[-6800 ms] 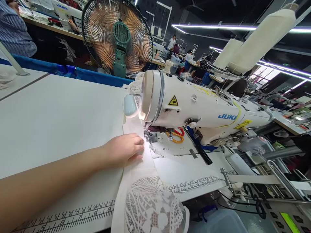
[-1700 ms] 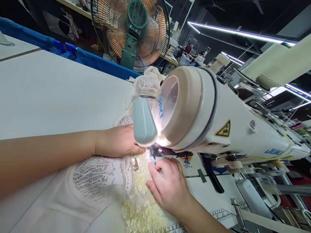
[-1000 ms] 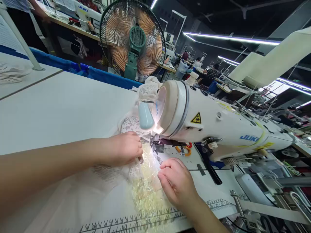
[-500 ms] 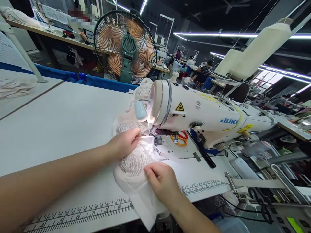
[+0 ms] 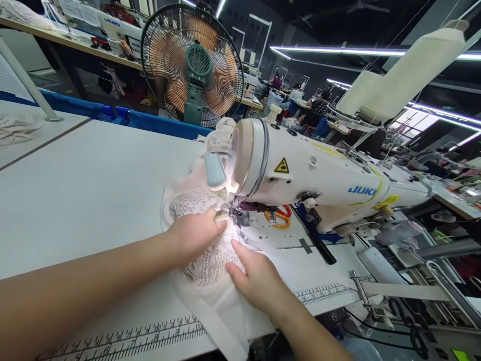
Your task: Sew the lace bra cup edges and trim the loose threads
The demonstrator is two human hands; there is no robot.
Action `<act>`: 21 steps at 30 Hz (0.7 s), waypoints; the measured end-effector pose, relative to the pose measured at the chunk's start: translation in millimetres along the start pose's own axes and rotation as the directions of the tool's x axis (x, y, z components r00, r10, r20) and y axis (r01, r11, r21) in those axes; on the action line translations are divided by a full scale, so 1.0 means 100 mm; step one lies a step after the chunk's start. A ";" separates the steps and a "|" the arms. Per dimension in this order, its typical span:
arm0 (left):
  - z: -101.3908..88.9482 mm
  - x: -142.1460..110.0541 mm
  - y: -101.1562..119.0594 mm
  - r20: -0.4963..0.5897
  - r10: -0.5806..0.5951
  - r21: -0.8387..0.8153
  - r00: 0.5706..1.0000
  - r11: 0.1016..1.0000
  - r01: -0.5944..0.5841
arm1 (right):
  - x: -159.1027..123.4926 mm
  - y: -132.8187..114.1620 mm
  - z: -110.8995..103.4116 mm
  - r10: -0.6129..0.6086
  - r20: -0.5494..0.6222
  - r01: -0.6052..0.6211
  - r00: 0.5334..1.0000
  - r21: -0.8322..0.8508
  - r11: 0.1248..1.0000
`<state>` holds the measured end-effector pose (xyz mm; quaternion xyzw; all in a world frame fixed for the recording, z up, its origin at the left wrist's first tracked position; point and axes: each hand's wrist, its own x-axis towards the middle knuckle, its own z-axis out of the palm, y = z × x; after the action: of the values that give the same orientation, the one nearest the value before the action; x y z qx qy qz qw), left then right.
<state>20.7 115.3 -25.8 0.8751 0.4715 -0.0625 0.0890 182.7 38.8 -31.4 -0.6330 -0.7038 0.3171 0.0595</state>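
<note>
A white lace bra [image 5: 205,268], its cups patterned with lace, lies on the table and runs under the needle area of a white JUKI sewing machine [image 5: 300,175]. Close to the presser foot [image 5: 235,213], my left hand [image 5: 197,233] pinches the bra's edge between thumb and fingers. My right hand [image 5: 257,278] rests at the near cup's right side, thumb and forefinger spread apart on the lace. Its other fingers are curled and partly hidden. A pale strap or band of cloth hangs over the table's front edge. The machine's lamp lights the sewing spot.
Orange-handled scissors [image 5: 278,219] lie behind the needle on the machine bed. A large fan [image 5: 198,65] stands beyond the table. Thread cones [image 5: 417,75] rise at right. A printed ruler [image 5: 150,338] runs along the front edge. Other people sit at machines far back.
My left hand has shifted slightly right, nearer the presser foot. My right hand has gone from pinching the cloth to spread fingers. The cloth has shifted and the view has tilted slightly.
</note>
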 end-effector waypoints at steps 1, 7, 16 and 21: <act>0.00 0.02 -0.01 0.018 0.008 0.030 1.000 1.000 -0.009 | 0.02 0.01 -0.01 -0.011 -0.004 0.011 1.000 0.001 1.000; 0.02 0.11 -0.03 0.053 -0.007 0.050 0.999 0.999 0.004 | 0.07 0.01 -0.06 -0.007 0.018 0.007 1.000 0.004 1.000; -0.03 0.16 -0.09 0.084 -0.005 0.083 0.996 0.997 -0.002 | 0.14 -0.04 -0.14 0.014 0.075 -0.008 0.997 -0.074 0.997; -0.06 0.26 -0.15 0.057 -0.045 0.011 0.997 0.999 0.045 | 0.25 -0.09 -0.18 0.046 0.089 -0.036 0.995 -0.120 0.992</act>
<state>22.4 146.0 -26.6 0.8625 0.4880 -0.0920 0.0969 179.2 68.9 -20.8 -0.6345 -0.7102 0.3047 -0.0171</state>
